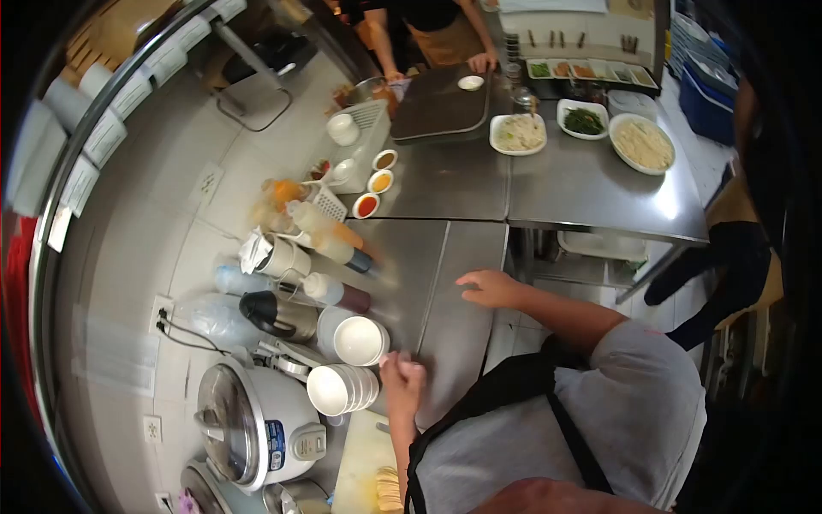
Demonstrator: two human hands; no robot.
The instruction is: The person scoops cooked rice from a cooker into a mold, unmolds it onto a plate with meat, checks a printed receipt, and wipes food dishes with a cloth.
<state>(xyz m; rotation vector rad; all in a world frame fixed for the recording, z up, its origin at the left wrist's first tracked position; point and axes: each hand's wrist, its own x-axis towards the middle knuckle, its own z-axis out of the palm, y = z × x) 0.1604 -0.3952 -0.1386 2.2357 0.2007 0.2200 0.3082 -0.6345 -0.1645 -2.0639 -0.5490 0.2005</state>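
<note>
Beside the stacked white bowls [336, 390] is my left hand [402, 377], its fingers curled and slightly blurred; whether it touches a bowl I cannot tell. Another white bowl [360, 340] stands just above that stack. My right hand [486, 289] hovers over the steel counter [462, 334] near its edge, fingers partly stretched and nothing between them. Three small sauce dishes, red [366, 205], yellow [380, 181] and brown [385, 159], sit in a row farther up the counter.
Squeeze bottles [338, 291], a kettle [278, 315] and a rice cooker [257, 424] line the left side. A cutting board [364, 471] lies below. Food bowls [642, 144] and a dark tray [441, 103] are farther back, where another person [441, 34] stands.
</note>
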